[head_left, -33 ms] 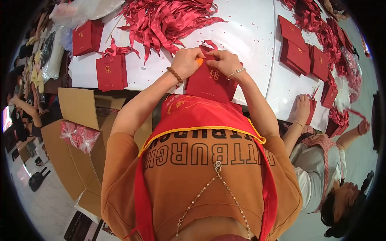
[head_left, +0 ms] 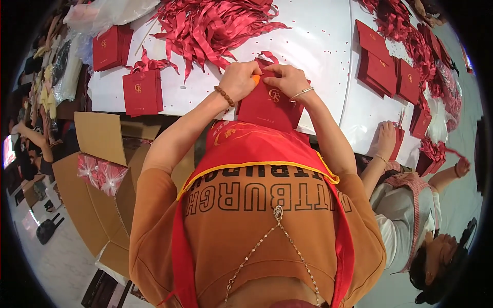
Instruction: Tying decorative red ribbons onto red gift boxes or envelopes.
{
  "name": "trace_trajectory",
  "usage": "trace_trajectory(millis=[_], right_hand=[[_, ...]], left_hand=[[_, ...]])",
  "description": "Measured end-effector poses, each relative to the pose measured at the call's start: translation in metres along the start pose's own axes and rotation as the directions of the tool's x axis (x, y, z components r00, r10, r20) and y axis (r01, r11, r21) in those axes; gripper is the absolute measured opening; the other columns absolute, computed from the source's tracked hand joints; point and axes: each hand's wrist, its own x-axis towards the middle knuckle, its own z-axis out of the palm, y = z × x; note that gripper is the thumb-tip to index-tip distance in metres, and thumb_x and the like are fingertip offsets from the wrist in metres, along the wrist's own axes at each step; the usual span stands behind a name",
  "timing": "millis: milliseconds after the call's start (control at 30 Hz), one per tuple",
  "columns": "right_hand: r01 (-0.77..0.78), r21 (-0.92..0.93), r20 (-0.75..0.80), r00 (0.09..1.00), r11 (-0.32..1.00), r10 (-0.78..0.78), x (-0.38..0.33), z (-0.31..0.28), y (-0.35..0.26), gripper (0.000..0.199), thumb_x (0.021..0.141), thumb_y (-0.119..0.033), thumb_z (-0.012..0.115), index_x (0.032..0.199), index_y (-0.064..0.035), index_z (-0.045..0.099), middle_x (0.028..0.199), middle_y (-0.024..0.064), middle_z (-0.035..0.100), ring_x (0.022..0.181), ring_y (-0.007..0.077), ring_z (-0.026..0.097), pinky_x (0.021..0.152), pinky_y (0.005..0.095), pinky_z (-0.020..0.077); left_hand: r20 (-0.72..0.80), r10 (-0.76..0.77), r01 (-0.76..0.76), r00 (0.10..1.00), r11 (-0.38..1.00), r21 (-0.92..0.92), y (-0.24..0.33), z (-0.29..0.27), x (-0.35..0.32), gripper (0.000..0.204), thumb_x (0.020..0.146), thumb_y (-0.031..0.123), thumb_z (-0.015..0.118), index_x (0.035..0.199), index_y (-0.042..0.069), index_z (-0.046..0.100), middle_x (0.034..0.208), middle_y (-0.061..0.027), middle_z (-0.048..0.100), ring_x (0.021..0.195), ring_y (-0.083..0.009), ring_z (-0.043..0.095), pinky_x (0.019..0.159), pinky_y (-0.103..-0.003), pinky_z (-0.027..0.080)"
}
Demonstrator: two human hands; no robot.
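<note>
A dark red paper bag point(head_left: 267, 105) with a gold print lies flat at the table's front edge, right before me. My left hand point(head_left: 239, 79) is closed over its upper left part. A small orange thing point(head_left: 256, 79) shows between the thumb and fingers, mostly hidden by them. My right hand point(head_left: 287, 81) pinches at the bag's top, its fingertips close to the left ones. Above the hands a red ribbon loop point(head_left: 268, 55) sticks out. What the fingertips press on is partly covered.
A heap of red ribbons point(head_left: 210, 31) lies beyond my hands. Stacked red bags point(head_left: 141, 93) are at the left. An open cardboard box point(head_left: 82, 190) stands at lower left. A co-worker point(head_left: 405, 215) at the right handles a red bag point(head_left: 398, 141).
The co-worker's raised hand at the far right has dropped slightly, with its red strip. My hands and the bag look unmoved.
</note>
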Motion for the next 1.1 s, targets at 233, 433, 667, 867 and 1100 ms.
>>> trace_trajectory(millis=[233, 433, 667, 867, 1100], right_hand=[[0.035, -0.110, -0.042, 0.998, 0.993, -0.040, -0.005, 0.001, -0.010, 0.031, 0.075, -0.034, 0.059, 0.102, -0.0193, 0.063, 0.089, 0.0047, 0.065, 0.083, 0.0199, 0.059, 0.083, 0.0362, 0.0309], [0.062, -0.100, -0.093, 0.993, 0.993, -0.072, -0.004, 0.009, -0.003, 0.030, 0.074, -0.031, 0.061, 0.100, -0.0187, 0.063, 0.086, 0.0058, 0.065, 0.083, 0.0210, 0.059, 0.081, 0.0358, 0.0318], [0.000, -0.036, -0.074, 0.997, 0.999, -0.003, -0.005, 0.005, -0.004, 0.032, 0.073, -0.032, 0.062, 0.102, -0.0178, 0.063, 0.088, 0.0061, 0.065, 0.085, 0.0222, 0.059, 0.081, 0.0343, 0.0336], [-0.010, -0.025, -0.081, 0.997, 1.000, 0.008, -0.012, -0.001, -0.018, 0.033, 0.074, -0.023, 0.065, 0.104, -0.0109, 0.062, 0.091, 0.0124, 0.064, 0.085, 0.0246, 0.061, 0.077, 0.0325, 0.0454], [-0.020, 0.056, -0.059, 0.998, 0.998, 0.023, -0.004, 0.003, 0.002, 0.037, 0.071, -0.036, 0.064, 0.102, -0.0169, 0.063, 0.081, 0.0052, 0.064, 0.083, 0.0214, 0.059, 0.081, 0.0347, 0.0373]], left_hand=[[0.029, 0.301, -0.293, 0.953, 0.897, 0.331, 0.002, 0.006, -0.001, 0.005, 0.070, 0.006, 0.054, 0.073, 0.001, 0.055, 0.066, -0.0165, 0.058, 0.066, -0.0321, 0.058, 0.060, -0.041, 0.046], [0.075, 0.421, -0.414, 0.904, 0.818, 0.399, 0.003, 0.008, 0.001, 0.005, 0.068, 0.003, 0.054, 0.070, 0.002, 0.049, 0.065, -0.0134, 0.053, 0.066, -0.0312, 0.055, 0.059, -0.041, 0.044], [0.065, 0.156, -0.162, 0.986, 0.981, 0.107, -0.005, 0.003, 0.007, 0.012, 0.071, 0.009, 0.057, 0.079, -0.001, 0.059, 0.069, -0.0158, 0.061, 0.064, -0.0299, 0.060, 0.058, -0.035, 0.046], [0.101, -0.006, 0.006, 0.995, 1.000, -0.001, 0.000, -0.002, 0.006, 0.013, 0.071, 0.010, 0.055, 0.079, 0.002, 0.061, 0.073, -0.0170, 0.062, 0.070, -0.0329, 0.060, 0.065, -0.039, 0.046], [0.099, -0.002, 0.009, 0.995, 0.998, -0.067, -0.006, -0.011, 0.003, 0.015, 0.072, 0.008, 0.057, 0.082, -0.001, 0.062, 0.070, -0.0132, 0.062, 0.063, -0.0186, 0.060, 0.058, -0.029, 0.044]])
